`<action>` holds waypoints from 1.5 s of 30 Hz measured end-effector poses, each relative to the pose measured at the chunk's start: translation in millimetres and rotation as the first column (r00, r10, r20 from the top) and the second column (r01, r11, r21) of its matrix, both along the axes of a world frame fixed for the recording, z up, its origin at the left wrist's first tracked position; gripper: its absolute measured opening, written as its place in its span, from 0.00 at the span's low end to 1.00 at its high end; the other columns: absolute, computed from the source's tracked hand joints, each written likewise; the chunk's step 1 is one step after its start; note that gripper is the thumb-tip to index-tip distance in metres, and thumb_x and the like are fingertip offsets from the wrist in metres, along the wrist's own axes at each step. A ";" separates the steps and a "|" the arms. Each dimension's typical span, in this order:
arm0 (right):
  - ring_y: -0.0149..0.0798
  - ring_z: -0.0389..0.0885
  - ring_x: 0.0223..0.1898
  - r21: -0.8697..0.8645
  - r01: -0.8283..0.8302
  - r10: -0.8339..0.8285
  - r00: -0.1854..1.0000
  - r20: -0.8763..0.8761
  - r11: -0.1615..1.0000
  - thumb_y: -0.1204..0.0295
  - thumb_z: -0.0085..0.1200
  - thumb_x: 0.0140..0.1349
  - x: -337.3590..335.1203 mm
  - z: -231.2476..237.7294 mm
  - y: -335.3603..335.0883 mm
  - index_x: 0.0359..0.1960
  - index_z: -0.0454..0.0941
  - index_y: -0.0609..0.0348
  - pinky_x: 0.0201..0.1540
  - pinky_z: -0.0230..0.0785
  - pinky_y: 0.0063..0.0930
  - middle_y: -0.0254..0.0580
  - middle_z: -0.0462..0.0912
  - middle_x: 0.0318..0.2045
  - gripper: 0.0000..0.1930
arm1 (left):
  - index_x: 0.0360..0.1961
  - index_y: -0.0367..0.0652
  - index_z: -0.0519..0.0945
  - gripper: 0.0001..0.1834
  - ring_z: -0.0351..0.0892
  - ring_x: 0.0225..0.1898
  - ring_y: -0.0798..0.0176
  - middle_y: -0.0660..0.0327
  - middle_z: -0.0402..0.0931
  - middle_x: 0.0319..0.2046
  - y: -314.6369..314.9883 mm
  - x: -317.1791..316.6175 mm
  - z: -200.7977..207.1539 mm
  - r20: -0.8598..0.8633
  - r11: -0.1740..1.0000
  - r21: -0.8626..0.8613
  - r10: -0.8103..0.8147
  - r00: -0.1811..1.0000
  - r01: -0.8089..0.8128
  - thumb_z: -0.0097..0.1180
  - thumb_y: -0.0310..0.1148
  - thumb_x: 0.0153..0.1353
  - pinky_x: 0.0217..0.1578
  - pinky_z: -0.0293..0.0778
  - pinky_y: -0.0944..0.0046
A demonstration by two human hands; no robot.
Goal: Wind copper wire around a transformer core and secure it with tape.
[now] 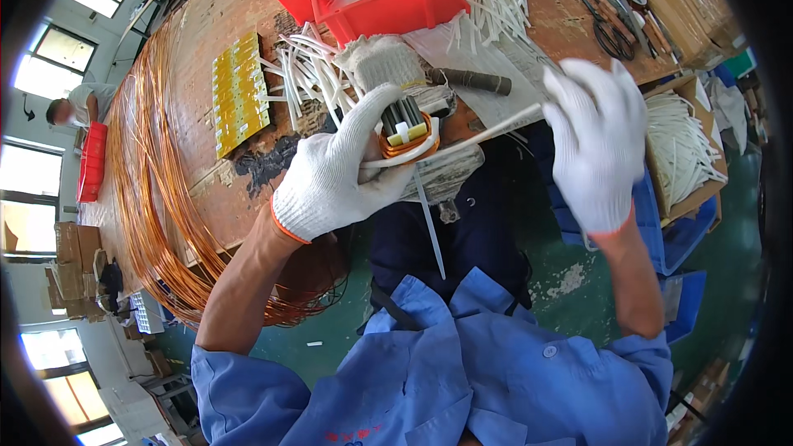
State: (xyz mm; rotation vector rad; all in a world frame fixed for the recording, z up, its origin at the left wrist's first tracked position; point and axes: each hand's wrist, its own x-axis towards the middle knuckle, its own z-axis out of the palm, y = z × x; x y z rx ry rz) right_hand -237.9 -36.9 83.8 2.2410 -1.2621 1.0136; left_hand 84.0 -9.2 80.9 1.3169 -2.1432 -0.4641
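Observation:
My left hand (pixel 326 177), in a white knitted glove with an orange cuff, grips a small coil (pixel 405 140) of copper wire around dark core pieces, with a yellowish former and a white clip. A white tube or sleeved lead (pixel 496 130) stretches from the coil to the fingertips of my gloved right hand (pixel 596 144), which looks closed on its end; motion blurs those fingers a little. A white cable tie (pixel 430 223) hangs below the coil. Behind the coil lies a cloth-wrapped block (pixel 384 62), beside a dark, taped rod (pixel 471 80).
Copper wire loops (pixel 153 173) spread over the table's left side, near a yellow sheet (pixel 239 95) and white tubes (pixel 310 74). Red bins (pixel 396 16) stand at the back. Scissors (pixel 611 37) lie back right; a carton (pixel 681 144) of white strips stands right. Another person (pixel 83 103) is far left.

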 end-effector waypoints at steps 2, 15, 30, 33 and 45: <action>0.45 0.81 0.48 -0.153 -0.148 0.128 0.983 -0.133 0.977 0.69 0.71 0.62 5.7 -2.3 23.6 0.58 0.89 0.48 0.53 0.71 0.48 0.37 0.83 0.44 0.21 | 0.77 0.39 0.71 0.45 0.76 0.20 0.73 0.64 0.74 0.20 -0.1 -1.3 -1.2 -0.031 1.000 -0.005 -0.014 0.999 0.014 0.78 0.28 0.60 0.28 0.73 0.69; 0.23 0.83 0.28 0.565 -0.825 -0.238 0.544 0.805 0.027 0.66 0.66 0.78 78.0 17.6 48.7 0.46 0.91 0.65 0.34 0.78 0.27 0.36 0.89 0.29 0.12 | 0.80 0.39 0.67 0.48 0.91 0.27 0.50 0.52 0.83 0.26 -2.8 3.0 7.3 -0.021 0.995 0.065 -0.071 0.997 0.072 0.79 0.33 0.62 0.34 0.84 0.56; 0.23 0.75 0.17 0.646 -0.763 -0.287 0.614 0.736 0.023 0.61 0.61 0.81 93.2 45.9 24.6 0.38 0.90 0.65 0.17 0.66 0.23 0.33 0.81 0.19 0.19 | 0.81 0.43 0.67 0.48 0.91 0.30 0.54 0.55 0.84 0.29 -5.8 7.2 -2.8 -0.085 0.991 0.081 -0.097 0.992 0.104 0.78 0.32 0.62 0.38 0.85 0.59; 0.25 0.79 0.19 0.699 -0.701 -0.270 0.652 0.709 0.144 0.60 0.64 0.79 105.0 54.8 27.0 0.38 0.90 0.68 0.19 0.68 0.26 0.38 0.84 0.20 0.19 | 0.80 0.47 0.68 0.46 0.96 0.41 0.46 0.49 0.90 0.42 -2.2 5.2 4.0 -0.092 0.996 0.045 -0.077 0.993 0.081 0.75 0.30 0.61 0.43 0.89 0.54; 0.21 0.78 0.34 0.484 -0.508 -0.048 0.653 0.756 0.713 0.77 0.68 0.73 118.4 24.7 30.7 0.52 0.86 0.66 0.34 0.73 0.20 0.33 0.83 0.38 0.10 | 0.75 0.44 0.67 0.42 0.90 0.32 0.32 0.43 0.87 0.32 -2.5 7.6 -11.9 -0.101 0.977 -0.181 -0.130 0.986 0.110 0.73 0.41 0.65 0.35 0.87 0.40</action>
